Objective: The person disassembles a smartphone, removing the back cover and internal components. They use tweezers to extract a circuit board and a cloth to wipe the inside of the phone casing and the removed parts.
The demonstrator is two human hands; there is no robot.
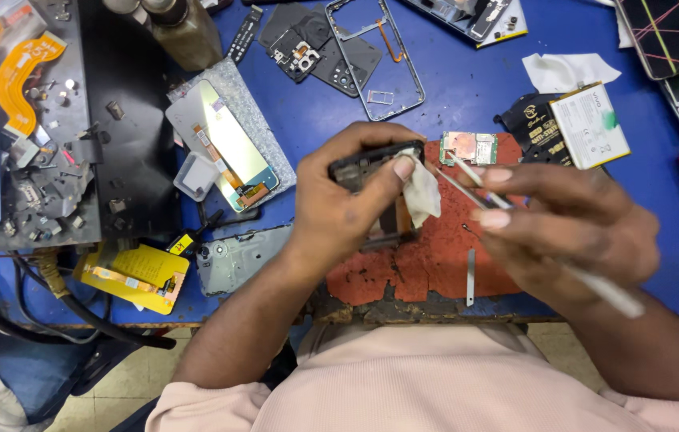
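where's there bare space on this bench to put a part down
Bare blue bench lies between the metal phone frame and the white tissue. Another strip runs right of the right hand, below the battery. The left side is crowded: parts tray, screen panel, yellow flex part.

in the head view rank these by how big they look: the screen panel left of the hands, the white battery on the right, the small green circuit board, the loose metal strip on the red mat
1. screen panel
2. white battery
3. green circuit board
4. metal strip, thinnest by far

All lie flat on the bench, so nearness hardly skews the order.
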